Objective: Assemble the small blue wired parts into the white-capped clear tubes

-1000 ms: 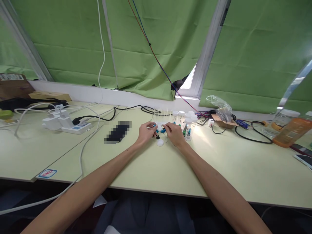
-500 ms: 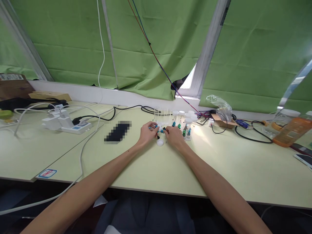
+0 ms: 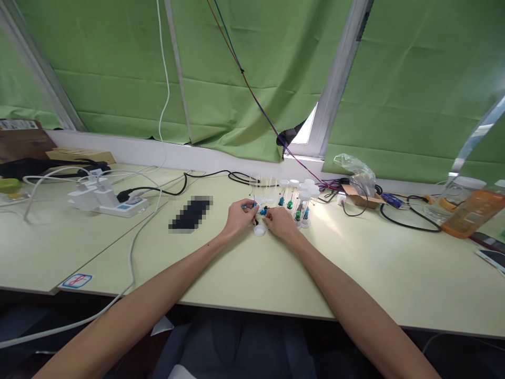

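My left hand is closed in a pinch on a small blue piece with a thin upright stem. Just across from it, my right hand has its fingers drawn together on a small blue piece; a dark bit shows beside it, and the fingers partly hide both. A round white cap lies on the table between my wrists. Right of my right hand stand several clear tubes with white caps, with green pieces and blue pieces on thin stems inside. More clear tubes stand behind my hands.
A black pixelated patch covers something left of my left hand. Farther left sits a white power strip with plugs and cables. At right are an open cardboard box with a plastic bag, black cables, an orange bottle and a phone.
Both hands stay nearly in place. The thin stem at my left hand now stands clear above the fingers, and my right fingertips have shifted slightly at the blue pieces.
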`<state>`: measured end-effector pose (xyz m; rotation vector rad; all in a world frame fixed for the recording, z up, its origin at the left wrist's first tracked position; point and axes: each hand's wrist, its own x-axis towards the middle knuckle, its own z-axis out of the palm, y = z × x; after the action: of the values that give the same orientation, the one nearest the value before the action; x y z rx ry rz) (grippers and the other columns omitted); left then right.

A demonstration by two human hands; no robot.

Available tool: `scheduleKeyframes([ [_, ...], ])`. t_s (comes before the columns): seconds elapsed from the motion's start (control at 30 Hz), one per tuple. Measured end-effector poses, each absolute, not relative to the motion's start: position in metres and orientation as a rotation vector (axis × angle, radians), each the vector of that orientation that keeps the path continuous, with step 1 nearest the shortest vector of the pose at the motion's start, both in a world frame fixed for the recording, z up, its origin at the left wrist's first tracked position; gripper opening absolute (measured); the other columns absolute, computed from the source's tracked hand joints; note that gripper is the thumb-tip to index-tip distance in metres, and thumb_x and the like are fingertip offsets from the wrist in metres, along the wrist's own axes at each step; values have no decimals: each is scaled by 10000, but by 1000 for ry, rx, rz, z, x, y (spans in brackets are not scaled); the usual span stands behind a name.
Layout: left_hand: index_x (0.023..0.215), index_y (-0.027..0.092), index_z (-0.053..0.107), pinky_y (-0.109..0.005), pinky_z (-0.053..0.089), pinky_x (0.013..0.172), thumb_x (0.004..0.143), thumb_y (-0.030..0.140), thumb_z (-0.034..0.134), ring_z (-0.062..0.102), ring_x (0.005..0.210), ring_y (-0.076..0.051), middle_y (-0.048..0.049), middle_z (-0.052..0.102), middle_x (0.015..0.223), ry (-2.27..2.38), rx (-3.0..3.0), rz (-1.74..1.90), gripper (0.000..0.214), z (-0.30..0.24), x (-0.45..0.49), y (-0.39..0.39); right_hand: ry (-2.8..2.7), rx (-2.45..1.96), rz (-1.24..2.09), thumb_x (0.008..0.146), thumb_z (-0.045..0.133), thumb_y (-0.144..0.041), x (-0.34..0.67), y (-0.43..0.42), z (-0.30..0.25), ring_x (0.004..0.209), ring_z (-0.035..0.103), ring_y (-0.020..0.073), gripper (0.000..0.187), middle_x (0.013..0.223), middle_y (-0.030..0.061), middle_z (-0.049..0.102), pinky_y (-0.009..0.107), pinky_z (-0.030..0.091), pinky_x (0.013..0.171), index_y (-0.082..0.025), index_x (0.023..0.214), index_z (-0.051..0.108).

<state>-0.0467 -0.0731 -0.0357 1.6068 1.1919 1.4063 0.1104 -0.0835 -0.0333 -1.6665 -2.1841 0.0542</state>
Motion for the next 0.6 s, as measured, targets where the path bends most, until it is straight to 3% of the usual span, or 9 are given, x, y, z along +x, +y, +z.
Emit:
scheduleKeyframes([
  [0.6,924,156,648,-253,500,436,712,339,722,613,489,-131,-47,658,802,1177,1612,1397,289,-38,-47,-70,-2190,-1658,40,919,542,-305,110,-84,-33,859,641,230,190,859,91,712,283,382,646,-205,911,703],
])
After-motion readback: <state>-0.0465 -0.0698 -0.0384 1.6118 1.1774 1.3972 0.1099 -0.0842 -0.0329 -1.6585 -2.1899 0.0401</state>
